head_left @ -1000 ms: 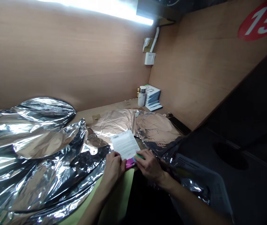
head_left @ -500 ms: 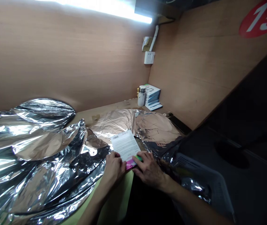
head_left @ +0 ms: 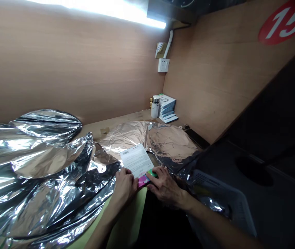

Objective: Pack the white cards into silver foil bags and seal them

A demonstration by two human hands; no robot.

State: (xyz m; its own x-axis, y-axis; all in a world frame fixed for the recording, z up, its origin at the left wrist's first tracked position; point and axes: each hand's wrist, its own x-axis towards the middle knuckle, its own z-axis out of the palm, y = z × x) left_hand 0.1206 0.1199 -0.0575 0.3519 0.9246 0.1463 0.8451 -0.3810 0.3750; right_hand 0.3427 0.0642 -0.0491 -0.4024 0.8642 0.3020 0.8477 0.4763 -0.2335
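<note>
My right fingers [head_left: 155,180] pinch the pink-green packet [head_left: 143,180] under the paper [head_left: 136,160], by the near edge of the foil [head_left: 172,143]; my left fingers [head_left: 125,177] lie together, pinch unclear; it looks light and stiff, the paper floppy, so I'd hold the packet's edges.

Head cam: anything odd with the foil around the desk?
The crumpled silver foil sheet at left looks odd: it is heavily creased and heaped, spilling past the desk edge. A scrap of foil also shows in the gray basket at lower right, apart from the main sheets.
</note>
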